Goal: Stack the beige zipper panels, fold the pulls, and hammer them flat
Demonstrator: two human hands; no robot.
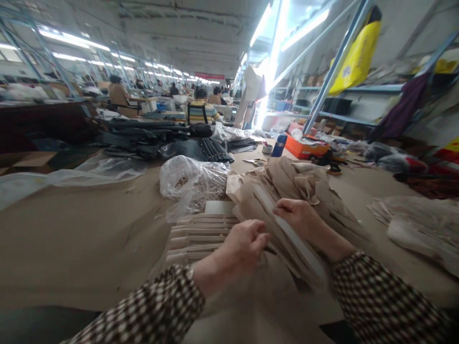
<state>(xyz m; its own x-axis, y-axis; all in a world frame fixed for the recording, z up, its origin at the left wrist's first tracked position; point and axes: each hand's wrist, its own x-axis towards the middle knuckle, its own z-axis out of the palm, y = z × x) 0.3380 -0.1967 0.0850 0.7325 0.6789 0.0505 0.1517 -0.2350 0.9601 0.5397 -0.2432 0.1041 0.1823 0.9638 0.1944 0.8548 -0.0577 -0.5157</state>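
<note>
My right hand [301, 220] is closed, its fingertips pinching the edge of a beige fabric piece [276, 239] that has a pale straight strip [296, 239] along it. Just left of it, my left hand [244, 243] is closed near the lower part of the same cloth; whatever lies between its fingers is hidden. Under and beyond the right hand spreads a loose heap of beige fabric [290, 177]. Folded beige pieces [179, 243] lie in an overlapping row on the table, to the left of my left hand.
A clear plastic bag [193, 179] stands behind the folded row. Farther back on the table [89, 229] are dark garments [143, 136], scissors [254, 162], a blue bottle [279, 145] and an orange box [304, 148]. Plastic-wrapped fabric [419, 229] lies at right. People sit in the background.
</note>
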